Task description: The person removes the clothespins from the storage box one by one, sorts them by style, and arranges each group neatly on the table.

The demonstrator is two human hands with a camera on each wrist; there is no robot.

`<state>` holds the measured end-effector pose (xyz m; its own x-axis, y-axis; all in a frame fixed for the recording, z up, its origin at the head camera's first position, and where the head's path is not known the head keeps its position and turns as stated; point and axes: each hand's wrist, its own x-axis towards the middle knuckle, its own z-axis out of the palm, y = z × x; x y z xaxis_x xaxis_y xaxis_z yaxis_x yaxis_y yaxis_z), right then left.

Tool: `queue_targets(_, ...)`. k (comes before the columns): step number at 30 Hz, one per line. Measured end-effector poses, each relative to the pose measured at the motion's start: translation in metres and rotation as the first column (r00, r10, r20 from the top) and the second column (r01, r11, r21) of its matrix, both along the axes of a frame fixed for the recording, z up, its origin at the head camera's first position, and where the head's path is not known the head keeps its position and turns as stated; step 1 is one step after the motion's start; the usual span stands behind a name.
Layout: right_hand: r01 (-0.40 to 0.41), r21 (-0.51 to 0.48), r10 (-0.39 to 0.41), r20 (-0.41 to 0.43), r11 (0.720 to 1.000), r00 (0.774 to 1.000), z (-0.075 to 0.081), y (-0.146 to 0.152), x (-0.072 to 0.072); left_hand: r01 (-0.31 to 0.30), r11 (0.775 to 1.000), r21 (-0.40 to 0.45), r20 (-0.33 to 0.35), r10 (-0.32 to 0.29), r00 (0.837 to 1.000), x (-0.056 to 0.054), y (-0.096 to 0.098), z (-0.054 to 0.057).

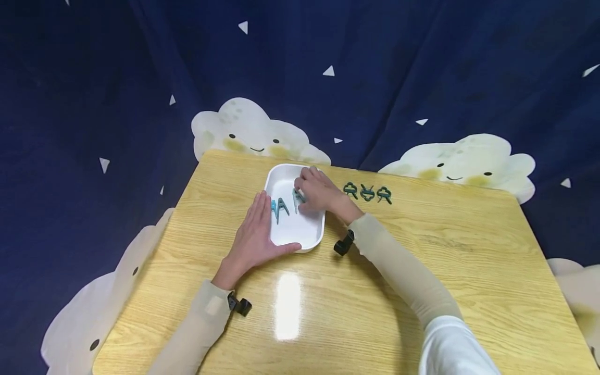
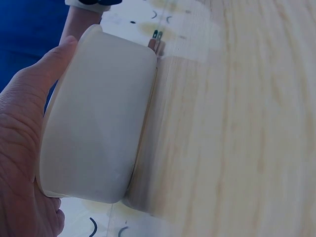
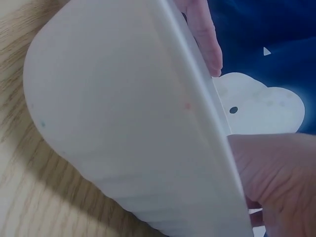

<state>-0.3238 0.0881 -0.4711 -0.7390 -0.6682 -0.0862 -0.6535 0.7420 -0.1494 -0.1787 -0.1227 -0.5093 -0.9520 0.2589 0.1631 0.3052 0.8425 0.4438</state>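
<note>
A white plastic tray [image 1: 303,229] stands on the table, with several teal A-shaped clips inside. My left hand [image 1: 257,234] lies against the tray, fingers straight along its left side and thumb stretched over the near rim. In the left wrist view the thumb [image 2: 47,66] runs along the tray's rim. My right hand [image 1: 319,192] reaches over the right rim into the tray. Its bent fingers and thumb pinch a teal clip [image 1: 296,200], partly hidden by the hand. Left of it lies another clip [image 1: 282,207]. The tray wall [image 3: 113,108] hides the right fingertips in the right wrist view.
Three dark green clips form a row on the table to the tray's right, among them a middle clip [image 1: 367,193]. The wooden table [image 1: 375,291] meets a dark blue curtain [image 1: 365,94] with white clouds at its far edge.
</note>
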Motion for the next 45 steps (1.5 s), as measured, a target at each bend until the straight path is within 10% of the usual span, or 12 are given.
queue_targets(45,-0.028,0.083,0.023,0.055,0.996,0.998,-0.0045,-0.0005,-0.0056,0.005,1.0,-0.014,-0.009,-0.005,1.0,-0.0007,-0.0001,-0.0007)
